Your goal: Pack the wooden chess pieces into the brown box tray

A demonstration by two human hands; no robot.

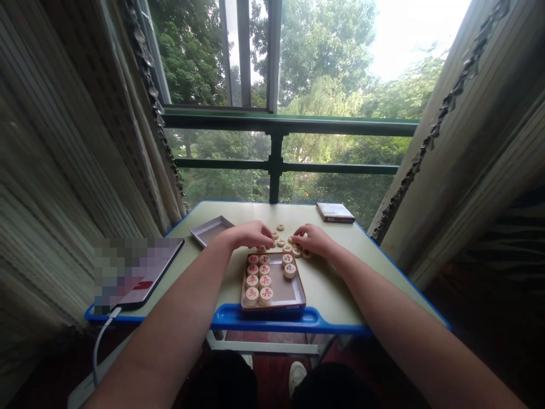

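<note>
Chinese chess pieces, round and pale wood, lie loose on the table behind an open box (pixel 305 295). My left hand (pixel 254 234) is over the left of this group, its fingers curled down onto a chess piece (pixel 262 249) at the box's back edge. On the right, my right hand (pixel 314 238) has its bent fingertips closed on another chess piece (pixel 292 240); its palm hides part of the pieces below. Inside the box, red-marked pieces (pixel 252 281) stand in two columns at the left. Two dark-marked pieces (pixel 289 271) sit at the right.
A shallow box lid (pixel 212 229) lies at the back left, and a flat case (pixel 335 212) at the back right. On the left edge rests a tablet (pixel 145 278) with a white cable (pixel 99 341). The table has a raised blue front rim (pixel 266 324). Curtains hang on both sides.
</note>
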